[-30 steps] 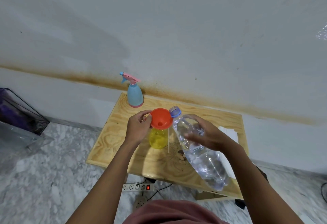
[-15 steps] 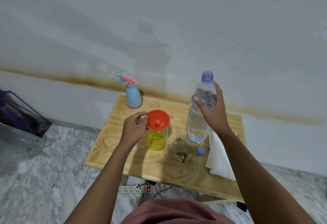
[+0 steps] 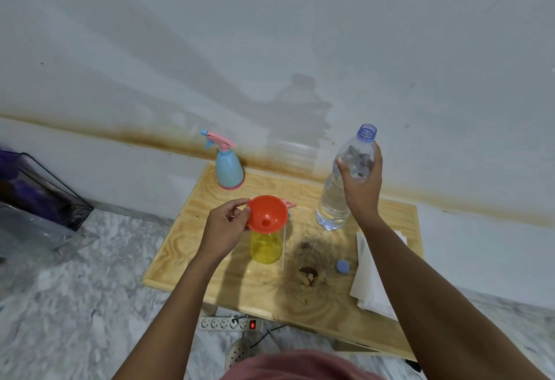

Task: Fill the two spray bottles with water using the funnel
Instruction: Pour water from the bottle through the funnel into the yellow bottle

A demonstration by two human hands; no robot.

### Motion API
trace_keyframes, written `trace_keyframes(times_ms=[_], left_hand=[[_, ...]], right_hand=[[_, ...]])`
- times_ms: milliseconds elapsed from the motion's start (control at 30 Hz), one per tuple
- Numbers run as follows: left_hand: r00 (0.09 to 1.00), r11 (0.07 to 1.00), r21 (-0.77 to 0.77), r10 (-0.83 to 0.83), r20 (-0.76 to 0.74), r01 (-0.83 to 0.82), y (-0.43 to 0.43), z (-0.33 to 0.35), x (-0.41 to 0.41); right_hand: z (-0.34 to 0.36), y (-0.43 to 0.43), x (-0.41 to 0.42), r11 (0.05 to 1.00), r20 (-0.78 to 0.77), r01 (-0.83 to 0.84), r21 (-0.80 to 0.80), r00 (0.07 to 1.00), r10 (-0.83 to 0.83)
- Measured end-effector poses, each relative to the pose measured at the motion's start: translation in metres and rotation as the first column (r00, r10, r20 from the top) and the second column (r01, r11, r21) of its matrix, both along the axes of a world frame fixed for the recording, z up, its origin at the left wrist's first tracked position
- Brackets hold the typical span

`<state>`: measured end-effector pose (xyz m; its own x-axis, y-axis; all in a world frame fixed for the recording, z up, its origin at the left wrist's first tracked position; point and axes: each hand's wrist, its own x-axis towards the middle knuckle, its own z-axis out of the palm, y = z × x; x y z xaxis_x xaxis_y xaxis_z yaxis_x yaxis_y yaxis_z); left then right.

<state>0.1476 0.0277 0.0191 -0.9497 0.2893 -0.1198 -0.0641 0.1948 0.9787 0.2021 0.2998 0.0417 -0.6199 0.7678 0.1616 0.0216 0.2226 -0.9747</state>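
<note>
An orange funnel (image 3: 266, 213) sits in the neck of a yellow spray bottle (image 3: 266, 247) at the middle of the small wooden table (image 3: 192, 235). My left hand (image 3: 223, 229) pinches the funnel's left rim. My right hand (image 3: 362, 182) grips the upper part of a clear, uncapped water bottle (image 3: 336, 202), which is upright with its base at the tabletop, right of the funnel. A blue spray bottle (image 3: 228, 169) with a pink trigger head stands at the table's back left corner. Behind the funnel a pink part peeks out, likely the yellow bottle's sprayer head (image 3: 290, 206).
A blue bottle cap (image 3: 342, 266) lies on the table beside a white folded cloth (image 3: 371, 283) at the right edge. A dark knot and stain (image 3: 307, 274) mark the wood. A power strip (image 3: 231, 323) lies on the marble floor under the table. A wire basket (image 3: 45, 196) stands at left.
One second ago the water bottle was tilted with its mouth at the funnel. My right hand has raised it upright and moved it right, onto the table. My left hand stayed on the funnel.
</note>
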Motion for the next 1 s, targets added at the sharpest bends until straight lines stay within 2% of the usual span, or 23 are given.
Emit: trace_keyframes(times_ms=[233,433,500,600,667,700,767,867,933,1000], left_hand=[[1.000,1.000,0.021,0.002,0.025,-0.003,0.000,-0.001,0.001],[1.000,0.999,0.032,0.003,0.030,-0.004,-0.001,-0.001,0.003],[0.999,0.999,0.044,0.003,0.041,-0.005,-0.001,0.000,0.004],[0.998,0.998,0.061,0.006,0.056,-0.010,-0.001,0.000,0.003],[0.998,0.998,0.060,0.003,0.058,-0.006,-0.001,0.000,0.003],[0.998,0.998,0.060,0.000,0.058,-0.003,-0.001,0.001,0.003],[0.999,0.998,0.057,-0.008,0.052,0.005,-0.001,0.001,0.004],[0.999,0.999,0.041,-0.020,0.040,0.018,-0.002,-0.001,0.003],[0.998,0.999,0.043,-0.033,0.044,0.031,-0.003,-0.003,0.002],[0.997,0.996,0.069,-0.054,0.055,0.050,-0.003,-0.002,0.001]], right_hand=[[0.000,0.003,0.008,1.000,0.049,-0.016,0.027,0.999,0.014],[0.004,0.002,0.019,0.997,0.199,0.002,0.080,0.980,-0.018],[0.003,-0.004,0.026,0.993,0.183,0.056,0.101,0.980,-0.074],[-0.008,-0.033,0.043,0.936,0.050,0.274,0.222,0.955,-0.291],[-0.017,-0.063,0.052,0.904,0.005,0.313,0.290,0.945,-0.328],[-0.019,-0.077,0.055,0.917,0.026,0.260,0.301,0.960,-0.280],[-0.023,-0.096,0.054,0.964,0.145,0.041,0.261,0.986,-0.081],[-0.020,-0.112,0.044,0.961,0.356,-0.273,0.040,0.903,0.241],[-0.016,-0.118,0.037,0.951,0.387,-0.301,-0.070,0.871,0.304],[-0.010,-0.122,0.033,0.963,0.378,-0.261,-0.061,0.887,0.265]])
